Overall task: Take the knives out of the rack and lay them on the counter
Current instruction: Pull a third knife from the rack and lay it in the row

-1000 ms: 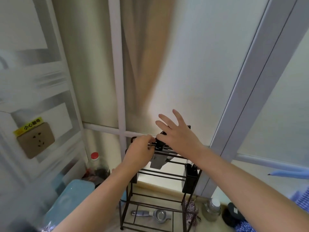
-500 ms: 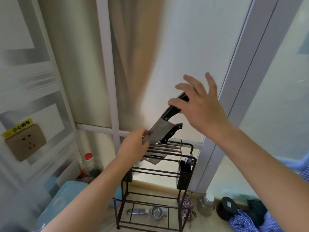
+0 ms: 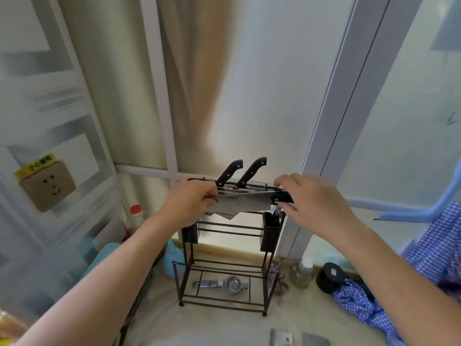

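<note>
A black wire knife rack (image 3: pixel 185 283) stands on the beige counter (image 3: pixel 219 325) against the window. Two knives with black handles, one (image 3: pixel 230 171) to the left of the other (image 3: pixel 252 170), stick up slanted from its top slots. I hold a cleaver (image 3: pixel 243 204) level in front of the rack's top. My left hand (image 3: pixel 190 204) pinches the far end of the blade. My right hand (image 3: pixel 313 203) grips its black handle (image 3: pixel 282 196). Two grey metal pieces (image 3: pixel 282 338) lie at the bottom edge of the counter; I cannot tell what they are.
A black utensil cup (image 3: pixel 270 232) hangs on the rack's right side and a metal squeezer (image 3: pixel 225 284) lies inside its base. A red-capped bottle (image 3: pixel 134 217) and a blue object (image 3: pixel 172 260) stand left; a glass jar (image 3: pixel 302 273), black lid (image 3: pixel 329 277) and blue checked cloth (image 3: pixel 361 304) sit right.
The cleaver came up out of the rack tilted, then swung down to level between both hands. My right hand closed onto its handle. The view tipped downward.
</note>
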